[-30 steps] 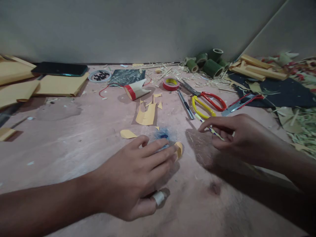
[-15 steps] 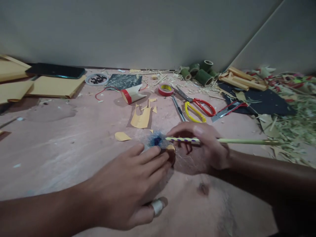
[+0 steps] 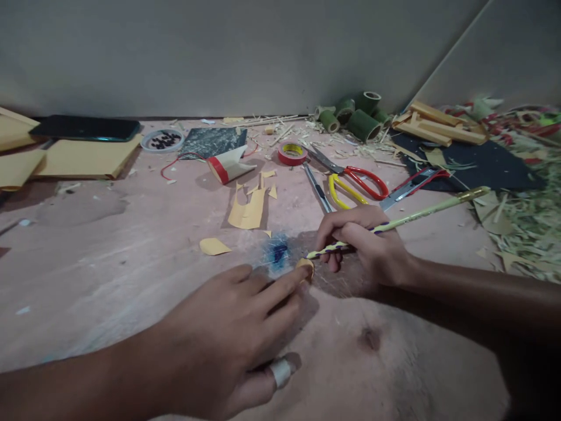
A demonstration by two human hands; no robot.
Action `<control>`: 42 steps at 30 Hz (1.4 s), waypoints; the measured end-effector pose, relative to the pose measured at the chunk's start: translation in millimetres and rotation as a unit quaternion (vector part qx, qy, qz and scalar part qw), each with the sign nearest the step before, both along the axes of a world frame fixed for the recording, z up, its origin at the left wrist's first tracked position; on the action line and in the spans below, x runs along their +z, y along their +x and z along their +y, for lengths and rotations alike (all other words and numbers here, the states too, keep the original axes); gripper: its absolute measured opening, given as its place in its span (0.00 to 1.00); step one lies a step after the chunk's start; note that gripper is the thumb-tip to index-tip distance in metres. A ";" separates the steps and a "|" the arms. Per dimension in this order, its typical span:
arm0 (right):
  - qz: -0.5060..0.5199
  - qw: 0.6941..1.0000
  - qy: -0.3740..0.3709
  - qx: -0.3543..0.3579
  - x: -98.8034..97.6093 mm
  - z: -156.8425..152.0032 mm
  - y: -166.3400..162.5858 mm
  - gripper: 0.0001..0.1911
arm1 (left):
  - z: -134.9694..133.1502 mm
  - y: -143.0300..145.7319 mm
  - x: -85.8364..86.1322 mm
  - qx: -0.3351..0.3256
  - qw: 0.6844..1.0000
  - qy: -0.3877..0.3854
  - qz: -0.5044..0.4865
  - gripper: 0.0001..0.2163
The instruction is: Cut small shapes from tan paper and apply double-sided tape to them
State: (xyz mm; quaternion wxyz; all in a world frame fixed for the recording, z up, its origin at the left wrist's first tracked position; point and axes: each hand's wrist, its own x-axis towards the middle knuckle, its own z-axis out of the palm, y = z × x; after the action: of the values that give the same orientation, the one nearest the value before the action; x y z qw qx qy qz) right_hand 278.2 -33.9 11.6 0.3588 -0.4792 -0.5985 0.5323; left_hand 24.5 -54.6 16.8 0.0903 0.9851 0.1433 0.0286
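Note:
My left hand [image 3: 232, 333] lies flat on the pink board, fingers stretched out, its fingertips pressing a small tan paper piece [image 3: 305, 268] and a clear plastic scrap with a blue blot [image 3: 276, 252]. A white bandage wraps its thumb. My right hand [image 3: 366, 245] grips a long pale-green pencil [image 3: 416, 215] with purple spots, its tip pointing at the tan piece, almost touching it.
Behind the hands lie tan paper offcuts [image 3: 248, 210], a red-based paper cone [image 3: 228, 165], a red tape roll [image 3: 292, 153], red-and-yellow scissors [image 3: 355, 184], a utility knife [image 3: 319, 188], green bamboo tubes [image 3: 357, 117] and wood strips [image 3: 432, 128]. A phone [image 3: 85, 127] rests on tan sheets [image 3: 85, 156] far left.
My right hand picked up the pencil and brought it from the right towards the tan piece, tilting it from level to slanted. My left hand stayed pressed on the plastic and paper.

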 end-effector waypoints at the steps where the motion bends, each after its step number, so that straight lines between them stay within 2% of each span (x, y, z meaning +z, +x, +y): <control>1: -0.002 1.000 -0.002 -0.005 0.6 0.1 -0.5 0.13 | 0.0 -0.3 -0.4 0.001 1.000 -0.004 0.000 0.19; 7: -0.005 1.000 -0.018 -0.023 1.5 -0.9 -2.1 0.13 | 1.7 -0.3 1.4 0.001 1.000 -0.012 -0.012 0.19; 13: -0.034 0.999 0.005 -0.032 2.5 -0.9 -0.7 0.13 | 1.2 0.4 0.3 0.000 1.000 -0.005 -0.015 0.19; 20: -0.005 0.998 0.014 -0.057 0.8 -1.1 2.7 0.13 | 0.8 -0.2 5.6 -0.014 1.000 -0.021 -0.001 0.21; 25: 0.024 1.000 0.012 -0.005 -1.2 -1.0 1.7 0.15 | 1.0 -0.9 5.9 -0.012 1.000 -0.014 0.003 0.20; 29: -0.010 0.999 0.017 0.027 -0.7 -0.5 1.4 0.14 | 0.1 -0.7 4.7 -0.007 1.000 -0.016 0.003 0.18; 36: 0.001 1.000 -0.005 -0.005 -0.4 -0.5 -0.2 0.15 | -2.5 -0.6 7.6 -0.014 1.000 -0.005 -0.010 0.17; 42: -0.041 0.999 0.032 0.017 -0.4 -0.3 -0.7 0.15 | -2.7 2.1 10.8 -0.005 1.000 0.000 -0.014 0.20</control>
State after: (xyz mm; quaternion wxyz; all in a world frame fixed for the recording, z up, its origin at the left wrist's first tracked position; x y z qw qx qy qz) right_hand 277.5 -34.2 11.2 0.3401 -0.4782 -0.6377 0.4990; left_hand 26.6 -57.4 27.6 0.0927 0.9853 0.1376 0.0415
